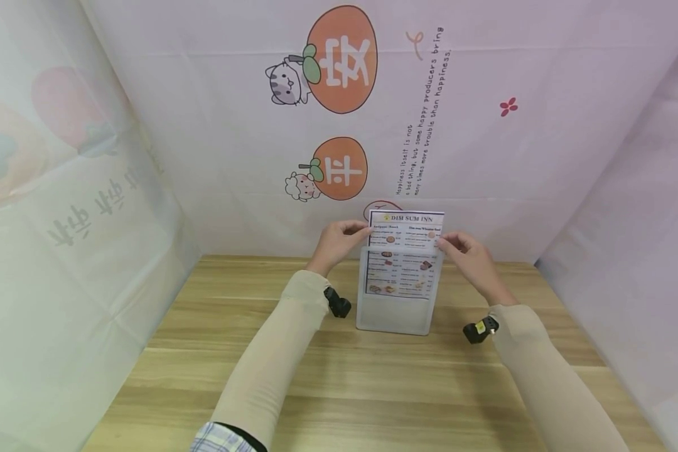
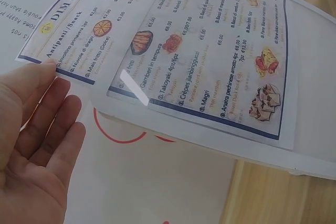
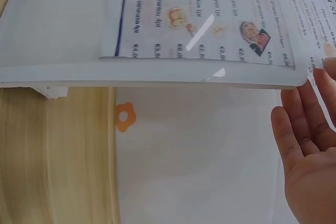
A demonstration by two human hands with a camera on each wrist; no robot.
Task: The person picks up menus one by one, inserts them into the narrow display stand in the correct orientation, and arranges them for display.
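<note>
A printed "DIM SUM INN" menu sheet (image 1: 407,229) stands partly inside a clear upright sign holder (image 1: 395,314), its top part sticking out above the holder's upper edge. My left hand (image 1: 339,242) pinches the sheet's left edge between thumb and fingers, seen close in the left wrist view. On the opposite edge, my right hand (image 1: 471,257) pinches the sheet just above the holder's top corner. Through the clear front panel the lower menu (image 2: 210,72) shows, with a bare white strip of holder beneath it.
The holder stands on a wood-grain table (image 1: 373,395), near its back edge. Behind it hangs a white cloth backdrop (image 1: 215,157) with orange fruit prints and lettering, and more cloth closes off both sides. Black wrist cameras (image 1: 338,303) sit on both forearms.
</note>
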